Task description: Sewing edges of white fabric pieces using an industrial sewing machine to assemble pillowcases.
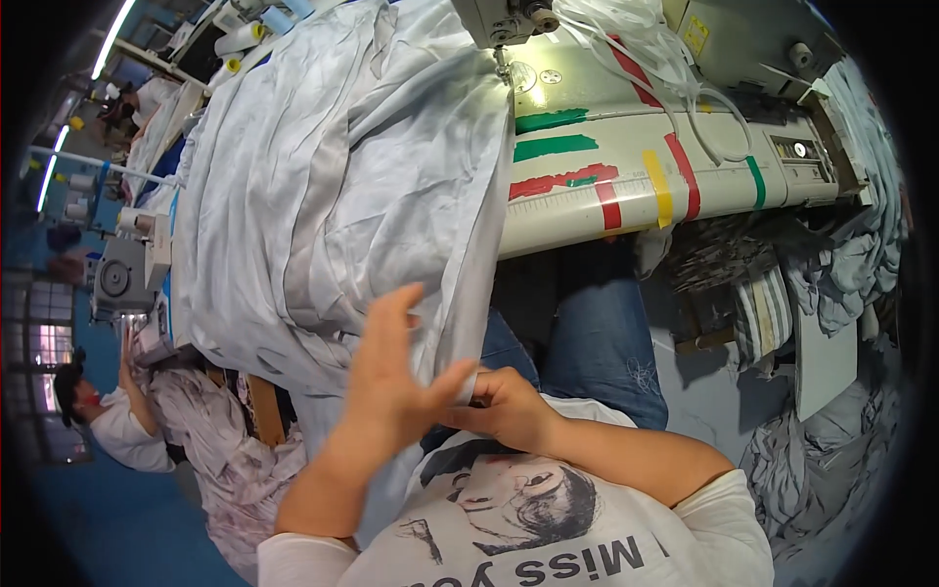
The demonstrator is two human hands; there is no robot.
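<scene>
A large light grey cloth (401, 186) spreads over the left of the sewing table and hangs down toward my lap. Its right edge runs up to the presser foot (503, 70) of a sewing machine (489, 22), where a lamp lights it. My left hand (391, 367) is over the cloth's near part, slightly blurred, with fingers stretched and thumb apart. Close beside it, my right hand (514, 409) is closed, thumb and fingers pinching the cloth's near right edge. The fingertips of my right hand are partly hidden by my left thumb.
Red, green and yellow tape strips (663, 186) mark the machine bed. White tape or cord (636, 49) lies loosely behind. Grey cloth heaps (841, 264) hang at right. Thread cones (240, 39) stand at far left, and another person (122, 421) sits at a machine (125, 279).
</scene>
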